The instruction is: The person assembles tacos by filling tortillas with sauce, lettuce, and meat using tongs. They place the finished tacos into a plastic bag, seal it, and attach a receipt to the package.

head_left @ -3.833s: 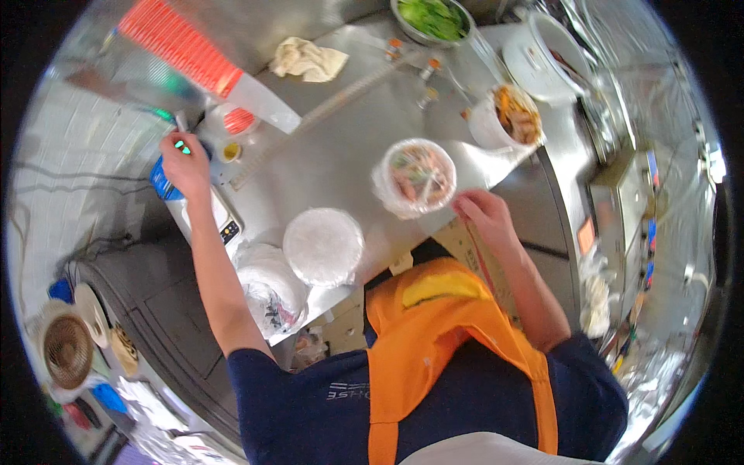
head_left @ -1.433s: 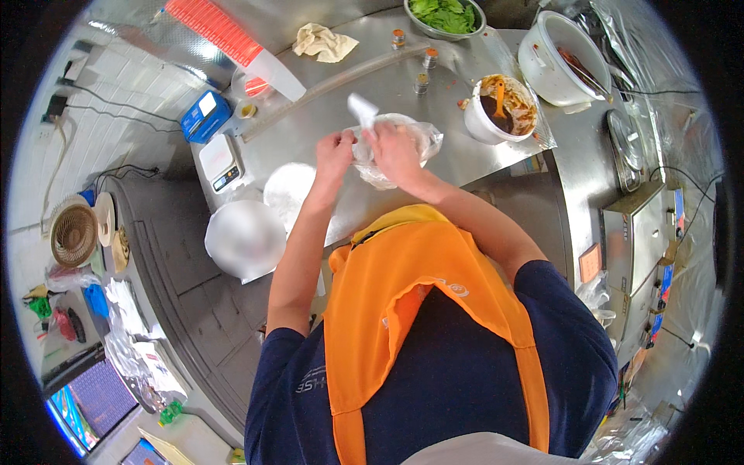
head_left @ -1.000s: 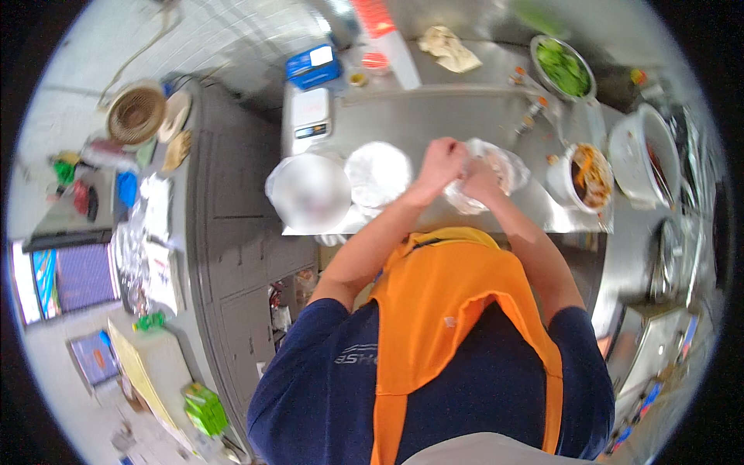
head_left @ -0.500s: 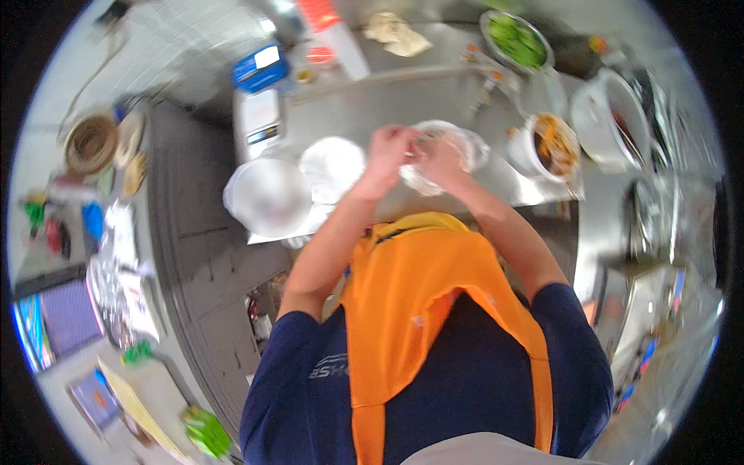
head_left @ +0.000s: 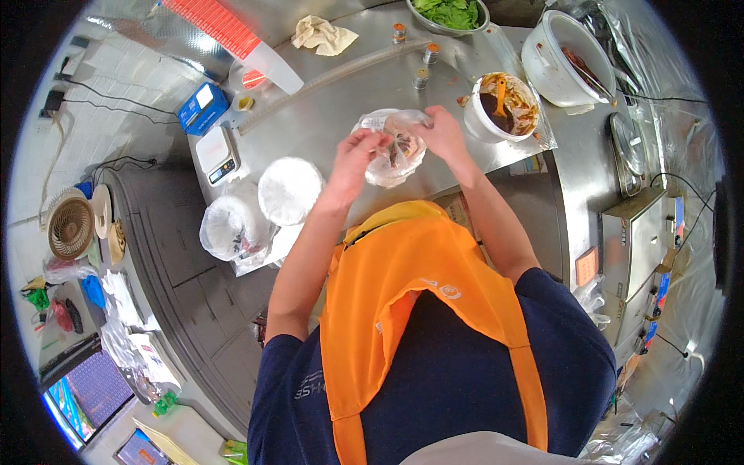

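Both hands, left hand [head_left: 358,151] and right hand [head_left: 442,133], pinch the clear plastic bag [head_left: 394,149] above the bench [head_left: 325,116]; grip its thin, limp, slippery, probably light mouth edges.

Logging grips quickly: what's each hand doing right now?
Left hand: closed on the clear plastic bag.
Right hand: closed on the same bag.

At the counter's ten o'clock sat my blue box [head_left: 201,108] and white scale [head_left: 216,155]; a lit screen [head_left: 85,395] glowed at seven.
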`<action>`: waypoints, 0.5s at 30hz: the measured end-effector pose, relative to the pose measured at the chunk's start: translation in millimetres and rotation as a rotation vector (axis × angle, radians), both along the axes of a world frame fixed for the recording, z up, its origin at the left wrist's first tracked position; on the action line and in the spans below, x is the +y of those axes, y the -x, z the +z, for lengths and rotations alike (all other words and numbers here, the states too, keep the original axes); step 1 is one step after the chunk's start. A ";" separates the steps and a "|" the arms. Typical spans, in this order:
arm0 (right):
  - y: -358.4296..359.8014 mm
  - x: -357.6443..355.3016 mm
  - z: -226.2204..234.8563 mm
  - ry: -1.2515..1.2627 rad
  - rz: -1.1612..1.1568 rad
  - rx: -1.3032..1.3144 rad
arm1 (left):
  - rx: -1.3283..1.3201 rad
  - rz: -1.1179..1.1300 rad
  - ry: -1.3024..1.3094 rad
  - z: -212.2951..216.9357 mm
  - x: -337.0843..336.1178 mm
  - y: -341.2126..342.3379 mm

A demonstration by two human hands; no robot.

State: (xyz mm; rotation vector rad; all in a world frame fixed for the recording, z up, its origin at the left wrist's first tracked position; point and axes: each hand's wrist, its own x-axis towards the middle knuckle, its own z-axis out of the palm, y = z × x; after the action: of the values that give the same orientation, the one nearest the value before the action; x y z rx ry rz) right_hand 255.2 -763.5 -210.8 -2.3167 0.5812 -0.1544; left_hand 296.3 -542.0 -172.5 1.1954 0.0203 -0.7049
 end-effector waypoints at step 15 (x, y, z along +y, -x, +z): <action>16.2 16.0 58.3 -0.075 0.312 -0.545 | -0.098 0.226 -0.162 63.7 -44.0 28.1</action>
State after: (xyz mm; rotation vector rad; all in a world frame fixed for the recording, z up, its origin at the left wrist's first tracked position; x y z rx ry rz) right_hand 239.0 -747.5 -152.5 -2.1297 -0.0480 -0.5790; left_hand 268.2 -586.0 -108.9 1.3567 0.1309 -0.4524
